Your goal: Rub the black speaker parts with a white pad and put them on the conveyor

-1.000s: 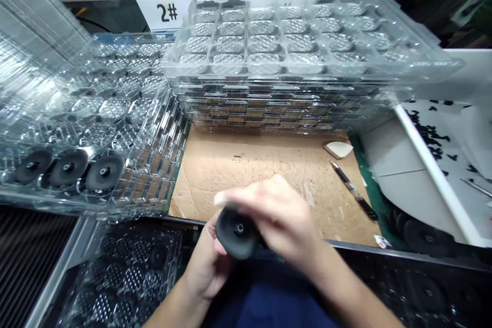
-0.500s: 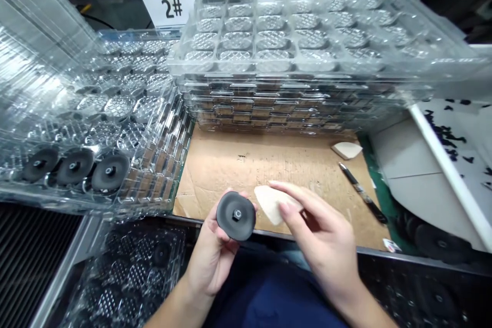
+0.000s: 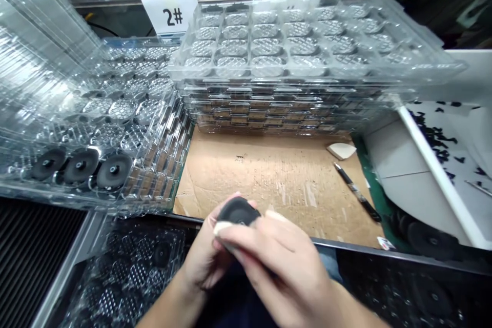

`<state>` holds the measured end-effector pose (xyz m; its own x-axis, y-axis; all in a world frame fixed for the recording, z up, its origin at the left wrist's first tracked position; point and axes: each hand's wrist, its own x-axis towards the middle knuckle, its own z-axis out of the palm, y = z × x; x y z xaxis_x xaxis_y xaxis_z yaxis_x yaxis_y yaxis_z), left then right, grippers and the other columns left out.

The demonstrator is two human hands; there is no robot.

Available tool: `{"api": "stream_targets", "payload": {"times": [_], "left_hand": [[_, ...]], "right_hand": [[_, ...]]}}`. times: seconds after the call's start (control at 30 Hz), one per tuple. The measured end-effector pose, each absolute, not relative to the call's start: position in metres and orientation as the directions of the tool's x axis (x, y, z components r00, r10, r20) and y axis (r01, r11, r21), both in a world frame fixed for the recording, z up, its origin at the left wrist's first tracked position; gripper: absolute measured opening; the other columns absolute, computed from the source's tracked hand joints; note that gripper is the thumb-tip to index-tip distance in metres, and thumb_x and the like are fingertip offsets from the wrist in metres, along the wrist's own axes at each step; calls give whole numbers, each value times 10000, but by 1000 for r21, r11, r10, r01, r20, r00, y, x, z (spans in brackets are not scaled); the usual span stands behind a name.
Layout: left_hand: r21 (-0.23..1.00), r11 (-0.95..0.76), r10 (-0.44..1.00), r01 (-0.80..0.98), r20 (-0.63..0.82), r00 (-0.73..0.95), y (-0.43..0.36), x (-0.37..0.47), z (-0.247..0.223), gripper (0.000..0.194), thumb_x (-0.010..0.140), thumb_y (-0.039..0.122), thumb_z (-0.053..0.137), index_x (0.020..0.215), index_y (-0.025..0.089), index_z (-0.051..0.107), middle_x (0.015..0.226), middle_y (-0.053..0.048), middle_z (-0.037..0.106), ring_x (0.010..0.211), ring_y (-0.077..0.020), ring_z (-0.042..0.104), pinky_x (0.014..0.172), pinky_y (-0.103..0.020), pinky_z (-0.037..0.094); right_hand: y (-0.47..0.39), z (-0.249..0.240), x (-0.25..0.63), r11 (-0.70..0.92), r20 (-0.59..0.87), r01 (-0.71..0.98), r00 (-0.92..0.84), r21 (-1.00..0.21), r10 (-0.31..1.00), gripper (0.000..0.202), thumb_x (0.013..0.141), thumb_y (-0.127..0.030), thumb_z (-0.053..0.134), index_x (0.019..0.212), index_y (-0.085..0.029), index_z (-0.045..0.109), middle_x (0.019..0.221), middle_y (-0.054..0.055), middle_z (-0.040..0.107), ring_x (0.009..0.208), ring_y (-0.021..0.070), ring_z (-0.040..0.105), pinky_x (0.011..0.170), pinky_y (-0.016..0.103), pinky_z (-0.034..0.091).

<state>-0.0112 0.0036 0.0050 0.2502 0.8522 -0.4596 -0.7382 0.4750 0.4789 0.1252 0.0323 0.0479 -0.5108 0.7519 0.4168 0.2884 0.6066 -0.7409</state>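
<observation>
My left hand (image 3: 207,253) is closed round a black round disc (image 3: 235,210), its upper face tipped toward me. Over the disc's near side lies my right hand (image 3: 280,256), fingers pinching a cream-white sponge wedge (image 3: 223,227). Most of the wedge is covered by my fingers, with its pale edge showing against the disc. The small hub in the disc's middle is almost wholly hidden. Similar black discs (image 3: 114,170) with a metal-tipped hub sit in the front row of the clear tray stack on the left.
Clear moulded trays (image 3: 265,66) are stacked behind the cardboard sheet (image 3: 253,164). A second white wedge (image 3: 341,150) and a black pen (image 3: 357,192) lie on its right. Beyond stands a white-walled bin (image 3: 442,174) with small black pieces. Another clear tray (image 3: 130,271) is low at left.
My right hand has moved left and down, bringing the sponge wedge onto the disc. The disc, still in my left hand, is now partly covered. The camera view has shifted slightly.
</observation>
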Motion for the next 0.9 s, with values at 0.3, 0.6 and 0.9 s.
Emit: {"api": "stream_targets", "payload": {"times": [0.3,0.6,0.9], "left_hand": [[424,542,823,-726,-444,355,4,-10,5,578,551,421,777,1074,213,644,961,-19,705,936,-180,623,889,-271,433],[327,528,819,-784,-440,368,-4,-20,3,506,595,411,748,1064,251,646,1103,-68,672,933,-226,661,792,-269,526],[385,544,834,-746,-340,434,3,-8,7,521,596,386,762,1080,242,637,1047,-49,703,907,-224,670,788,-272,519]], "right_hand": [[46,55,153,689,425,489,-549,-535,720,271,918,-150,385,1008,-199,636,742,31,631,614,139,462,584,297,324],[42,-32,167,354,189,451,-370,-819,910,236,898,-167,459,1057,-217,626,946,47,679,823,150,615,704,282,479],[25,-9,178,295,236,473,-181,-830,955,252,885,-149,486,1090,-241,600,935,35,661,762,145,607,604,257,463]]}}
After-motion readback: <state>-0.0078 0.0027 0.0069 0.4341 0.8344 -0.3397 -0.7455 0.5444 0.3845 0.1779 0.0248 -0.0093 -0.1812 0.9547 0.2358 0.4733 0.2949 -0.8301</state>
